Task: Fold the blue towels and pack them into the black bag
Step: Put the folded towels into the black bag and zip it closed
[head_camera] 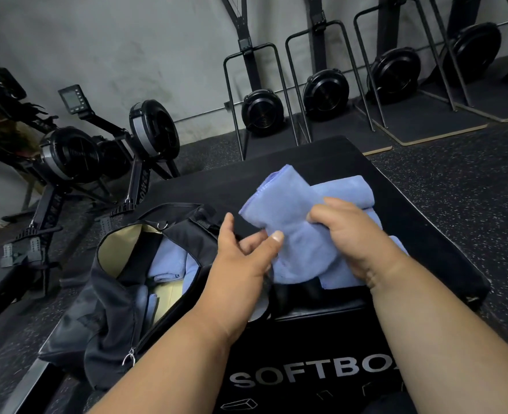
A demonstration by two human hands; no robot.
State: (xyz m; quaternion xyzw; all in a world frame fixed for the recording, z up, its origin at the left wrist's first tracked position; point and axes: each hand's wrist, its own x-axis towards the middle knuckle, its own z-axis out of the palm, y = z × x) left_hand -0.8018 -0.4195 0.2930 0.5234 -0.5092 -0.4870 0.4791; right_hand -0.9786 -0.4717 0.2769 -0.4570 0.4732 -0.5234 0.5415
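Our left hand (246, 249) is open, with its thumb up against the near left edge of a folded blue towel (291, 222). It does not hold the towel tight. Our right hand (357, 231) grips that same towel from the right side, with fingers curled over its top.

Far to the left, rowing machines (76, 156) stand on the floor by the wall. Next comes the black bag (121, 318). It sits at the left edge of the black surface (426, 243) and its zip mouth is wide open. We can see more folded blue towels (169, 264) already lying inside, with some tan lining showing beside them where there is still room.

The towel in our hands is lifted just above the surface, near the bag's right rim. Behind and under it, another blue towel (348, 189) rests on the surface. The front side of the surface has the word SOFTBOX in white letters.

To the right, the speckled floor (470, 189) is bare beside the surface edge. More black machines (324, 91) stand along the back wall.
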